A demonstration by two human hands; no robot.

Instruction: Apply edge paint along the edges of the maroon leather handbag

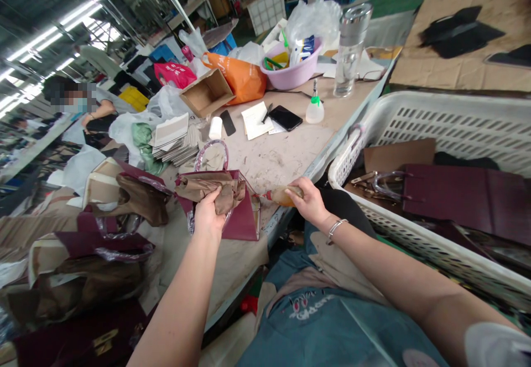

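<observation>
A maroon handbag (243,220) lies open on the worktable (286,154) in front of me, stuffed with crumpled brown paper (199,185). My left hand (208,215) is closed on a wad of that paper at the bag's mouth. To the right, at the table's edge, my right hand (309,201) grips a brown, glue-smeared tool (282,194) that points toward the bag. A clear plastic-wrapped handle (211,154) arches up behind the bag.
Several more maroon bags with brown stuffing (124,195) pile up on the left. A white plastic basket (435,129) holding maroon bags stands on the right. Farther back are a phone (285,117), a glue bottle (315,107), a purple basin (290,71), a clear bottle (349,51), a cardboard box (205,93). Another person (83,104) sits far left.
</observation>
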